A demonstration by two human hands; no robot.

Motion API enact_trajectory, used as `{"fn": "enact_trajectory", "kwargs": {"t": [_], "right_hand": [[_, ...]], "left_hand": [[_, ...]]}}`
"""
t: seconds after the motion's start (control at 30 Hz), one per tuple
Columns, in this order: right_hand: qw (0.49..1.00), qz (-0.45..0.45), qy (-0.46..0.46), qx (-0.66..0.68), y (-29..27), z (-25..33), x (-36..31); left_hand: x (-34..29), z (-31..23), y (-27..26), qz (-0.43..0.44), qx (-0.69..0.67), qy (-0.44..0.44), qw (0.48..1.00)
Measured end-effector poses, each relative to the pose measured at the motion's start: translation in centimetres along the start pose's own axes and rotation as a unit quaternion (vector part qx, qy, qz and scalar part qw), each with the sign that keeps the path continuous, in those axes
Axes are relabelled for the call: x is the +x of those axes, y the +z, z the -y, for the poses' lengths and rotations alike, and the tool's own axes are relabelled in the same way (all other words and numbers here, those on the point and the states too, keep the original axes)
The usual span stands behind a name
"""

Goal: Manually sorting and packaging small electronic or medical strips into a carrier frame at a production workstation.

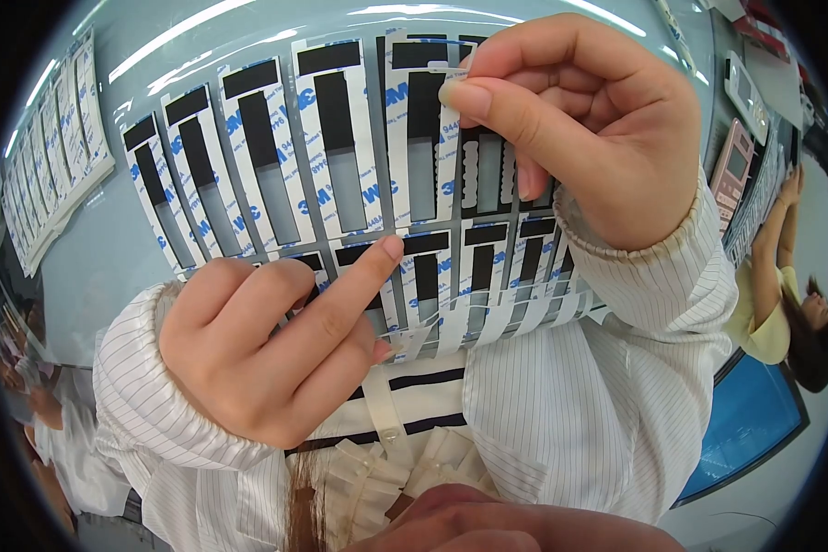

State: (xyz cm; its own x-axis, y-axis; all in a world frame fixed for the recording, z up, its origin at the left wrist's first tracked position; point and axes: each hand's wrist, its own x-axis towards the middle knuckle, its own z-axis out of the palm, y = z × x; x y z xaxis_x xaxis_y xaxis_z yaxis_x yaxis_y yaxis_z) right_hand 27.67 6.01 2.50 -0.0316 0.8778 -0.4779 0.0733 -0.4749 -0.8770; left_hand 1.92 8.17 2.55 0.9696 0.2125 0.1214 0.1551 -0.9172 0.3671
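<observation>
A sheet of black T-shaped pieces (329, 97) lies on the blue-grey table, each piece edged by a white adhesive tape frame with blue print. My right hand (570, 120) pinches thumb to index finger at the upper right corner of one tape frame (398, 170), where a thin clear tab shows. Right of that frame, black parts with wavy white edges (470, 175) are bare of printed tape. My left hand (276, 345) rests over the lower row, its index finger stretched out with the tip at the frame's lower end; the other fingers are bent and the thumb is mostly hidden.
A stack of similar printed sheets (60, 156) lies at the far left. To the right are a pink calculator (732, 170) and a white device (747, 95). One person in yellow (765, 313) sits at the right, another in white (83, 451) at the left.
</observation>
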Motion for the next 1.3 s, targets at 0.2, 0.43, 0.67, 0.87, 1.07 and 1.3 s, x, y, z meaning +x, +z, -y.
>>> {"fn": "enact_trajectory", "kwargs": {"t": [0.2, 0.43, 0.67, 0.87, 1.07, 1.3], "right_hand": [[1.0, -0.001, 0.004, 0.011, -0.1, 0.7, -0.1], [0.998, -0.003, 0.069, -0.014, -0.5, 2.1, -0.1], [0.992, -0.003, 0.121, -0.038, -0.3, 2.4, -0.3], [0.997, -0.008, 0.072, -0.002, -0.2, 2.1, -0.7], [0.981, -0.037, -0.165, -0.096, 0.0, -1.7, -0.5], [0.937, -0.061, -0.258, -0.228, -0.4, -1.6, -0.5]], "left_hand": [[0.1, 0.2, 0.3, -0.002, 0.0, 0.016, 1.0], [0.5, 0.1, 0.9, -0.014, -0.006, 0.016, 1.0], [0.3, -0.2, 0.9, -0.009, 0.01, 0.007, 1.0], [0.5, -0.3, 1.8, 0.003, 0.056, 0.022, 0.998], [0.6, -0.6, 1.9, -0.012, 0.028, -0.008, 0.999], [0.7, -0.6, 1.9, -0.001, -0.013, -0.027, 1.0]]}}
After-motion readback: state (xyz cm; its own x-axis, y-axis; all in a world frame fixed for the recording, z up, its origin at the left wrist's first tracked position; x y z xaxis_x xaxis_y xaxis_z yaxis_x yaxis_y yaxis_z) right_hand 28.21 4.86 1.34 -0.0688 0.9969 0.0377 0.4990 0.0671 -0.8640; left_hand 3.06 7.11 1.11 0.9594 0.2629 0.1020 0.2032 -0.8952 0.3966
